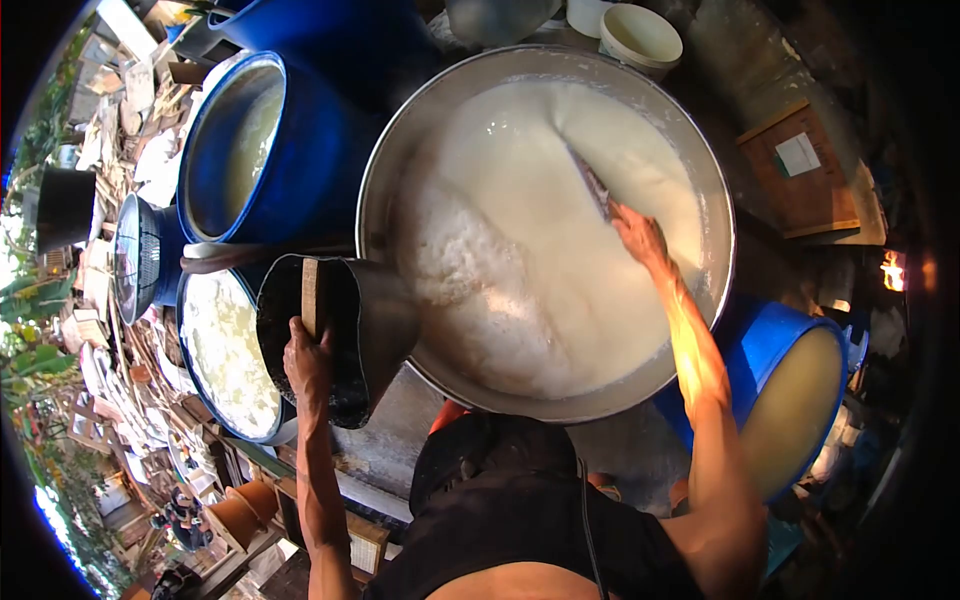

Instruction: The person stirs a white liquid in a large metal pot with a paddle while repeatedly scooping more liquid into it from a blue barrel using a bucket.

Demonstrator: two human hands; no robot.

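Observation:
A wide metal vat (366,200) full of cream-white liquid (590,300) stands in front of me, with foam (465,265) over its left part. My right hand (638,235) reaches over the vat, closed around a paddle-like stirring tool (590,180) whose far end dips into the liquid. At the vat's left rim, my left hand (308,365) is wrapped round the wooden grip (311,290) of a large dark bucket (375,325). The bucket is tilted with its mouth turned left, and its wall overlaps the vat's edge in this view.
Left of the vat are a blue barrel (325,150) of cloudy liquid and another tub (190,385) with white curd-like contents. A blue barrel (745,350) with yellowish liquid stands at right. Beyond it burns a small fire (892,270). Scrap wood (125,370) lies far left.

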